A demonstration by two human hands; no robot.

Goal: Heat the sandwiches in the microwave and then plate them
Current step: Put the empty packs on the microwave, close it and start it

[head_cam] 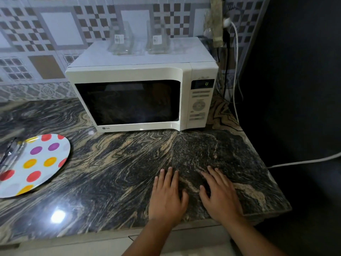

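A white microwave (142, 97) stands at the back of the dark marbled counter (110, 172), its door closed and its window dark. A green digit glows on its display (202, 84). A white plate with coloured dots (35, 163) lies at the counter's left edge; something clear and blurred rests on its left side. No sandwiches show. My left hand (167, 197) and my right hand (220, 194) lie flat on the counter near its front edge, side by side, fingers spread and holding nothing, well in front of the microwave.
Two clear glass jars (120, 40) (156, 38) stand on top of the microwave. White and dark cables (235, 71) hang down by the wall to its right. The counter ends at the right beside a dark area crossed by a white cord (304, 161).
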